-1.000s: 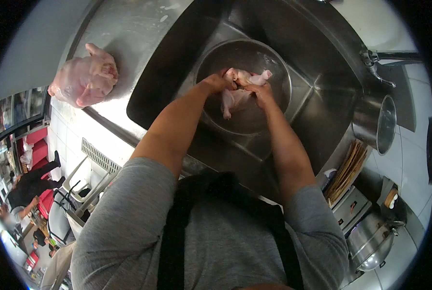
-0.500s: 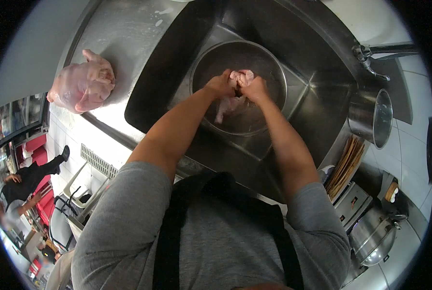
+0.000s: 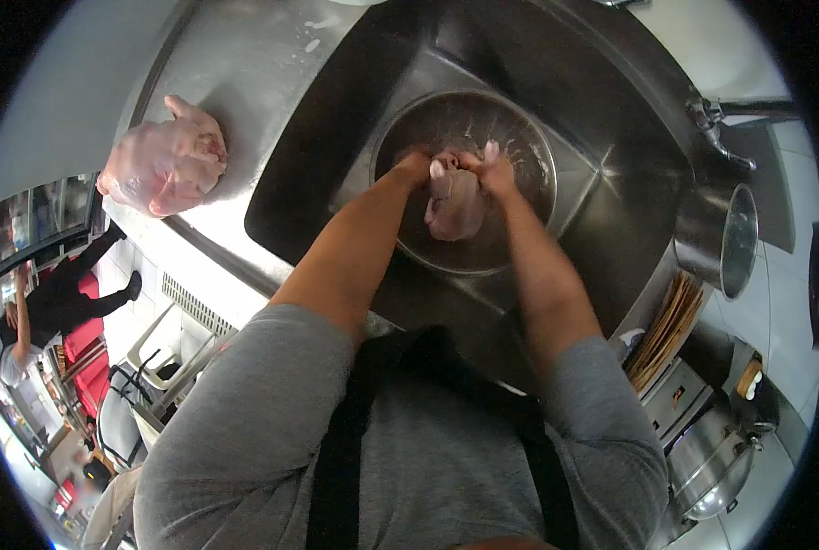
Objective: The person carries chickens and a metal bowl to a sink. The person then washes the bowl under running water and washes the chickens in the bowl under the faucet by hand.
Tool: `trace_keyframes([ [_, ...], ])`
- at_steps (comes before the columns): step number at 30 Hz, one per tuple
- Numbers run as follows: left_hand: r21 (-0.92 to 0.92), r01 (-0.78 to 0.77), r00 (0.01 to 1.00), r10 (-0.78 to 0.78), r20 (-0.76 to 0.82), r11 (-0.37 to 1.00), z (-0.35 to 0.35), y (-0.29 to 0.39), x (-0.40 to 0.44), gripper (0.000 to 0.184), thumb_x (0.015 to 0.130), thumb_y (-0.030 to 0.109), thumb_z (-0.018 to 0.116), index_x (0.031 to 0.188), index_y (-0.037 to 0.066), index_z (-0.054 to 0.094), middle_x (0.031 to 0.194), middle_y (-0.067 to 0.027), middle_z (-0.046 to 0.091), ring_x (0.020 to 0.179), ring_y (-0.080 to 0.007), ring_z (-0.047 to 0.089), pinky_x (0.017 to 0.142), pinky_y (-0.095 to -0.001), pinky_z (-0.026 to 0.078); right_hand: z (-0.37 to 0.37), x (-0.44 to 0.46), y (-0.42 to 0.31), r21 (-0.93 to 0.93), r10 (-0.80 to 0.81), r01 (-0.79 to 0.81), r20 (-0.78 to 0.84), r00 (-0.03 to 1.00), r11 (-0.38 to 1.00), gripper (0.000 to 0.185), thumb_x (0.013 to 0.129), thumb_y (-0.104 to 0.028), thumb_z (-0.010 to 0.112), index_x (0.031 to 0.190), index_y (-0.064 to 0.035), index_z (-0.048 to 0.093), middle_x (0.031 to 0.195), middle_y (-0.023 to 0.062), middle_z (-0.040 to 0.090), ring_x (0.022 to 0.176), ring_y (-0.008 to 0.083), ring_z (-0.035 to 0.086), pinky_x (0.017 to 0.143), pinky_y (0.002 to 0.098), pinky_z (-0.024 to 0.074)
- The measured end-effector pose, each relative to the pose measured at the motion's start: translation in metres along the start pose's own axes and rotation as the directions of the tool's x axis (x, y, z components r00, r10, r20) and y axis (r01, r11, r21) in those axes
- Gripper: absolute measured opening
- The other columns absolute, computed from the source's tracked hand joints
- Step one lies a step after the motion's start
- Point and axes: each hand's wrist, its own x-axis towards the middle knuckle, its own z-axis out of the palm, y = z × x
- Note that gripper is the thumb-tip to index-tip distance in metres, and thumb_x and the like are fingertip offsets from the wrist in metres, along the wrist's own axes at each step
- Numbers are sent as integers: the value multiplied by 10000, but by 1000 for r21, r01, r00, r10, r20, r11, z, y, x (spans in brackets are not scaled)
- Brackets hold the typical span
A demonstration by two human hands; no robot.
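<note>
Over a round metal bowl [image 3: 542,147] in the dark steel sink [image 3: 602,82], both my hands are closed on a raw plucked chicken [image 3: 455,209]. My left hand [image 3: 416,165] grips its upper left side, and some of its fingers are hidden. On the upper right side, my right hand [image 3: 494,174] holds it close to a pale leg end. The chicken's rounded body hangs down toward me between the hands. Another whole raw chicken [image 3: 157,165] lies on the steel counter [image 3: 244,55] to the left of the sink.
A faucet [image 3: 717,128] and a metal pot [image 3: 717,238] stand at the right. Below them are thin wooden sticks [image 3: 666,330] and a rounded metal lid [image 3: 717,472]. White chairs [image 3: 153,348] and a person in dark clothes [image 3: 61,293] are at the far left.
The chicken in my hands has turned, so its rounded body now faces me. The person at the left has shifted stance. The camera view has shifted slightly.
</note>
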Motion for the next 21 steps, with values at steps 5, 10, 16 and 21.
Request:
trace_keyframes([
  [5, 769, -134, 982, -19, 186, 625, 18, -47, 68, 512, 859, 388, 505, 1259, 70, 472, 1240, -159, 508, 1089, -320, 524, 878, -426, 437, 25, 7, 45, -40, 147, -158, -205, 968, 987, 670, 735, -588, 569, 1142, -56, 548, 1031, 233, 599, 994, 378, 567, 847, 417, 441],
  [10, -531, 347, 915, -404, 10, 773, -15, 39, -46, 584, 880, 509, 424, 1283, 86, 447, 1310, -162, 445, 1146, -355, 465, 906, -505, 392, 0, 16, -26, -332, -112, -52, -458, 882, 942, 587, 743, -396, 657, 1171, -32, 487, 1132, 216, 548, 995, 377, 558, 861, 448, 430],
  [16, -741, 81, 996, -36, 77, 667, 5, 19, -32, 827, 788, 664, 439, 1343, 57, 364, 1363, -176, 377, 1262, -347, 343, 1000, -491, 302, 11, 15, -30, -219, -29, -101, -520, 854, 971, 504, 761, -365, 612, 1129, -31, 537, 1052, 228, 583, 1010, 374, 546, 859, 434, 426],
  [21, -211, -111, 992, 94, -87, 971, -2, 18, -38, 994, 656, 700, 585, 1346, 26, 347, 1357, -208, 374, 1276, -333, 335, 1025, -392, 302, 14, -5, -11, 52, 223, -227, -490, 843, 972, 609, 789, -529, 536, 1111, -12, 539, 1023, 208, 598, 904, 362, 586, 791, 433, 450],
])
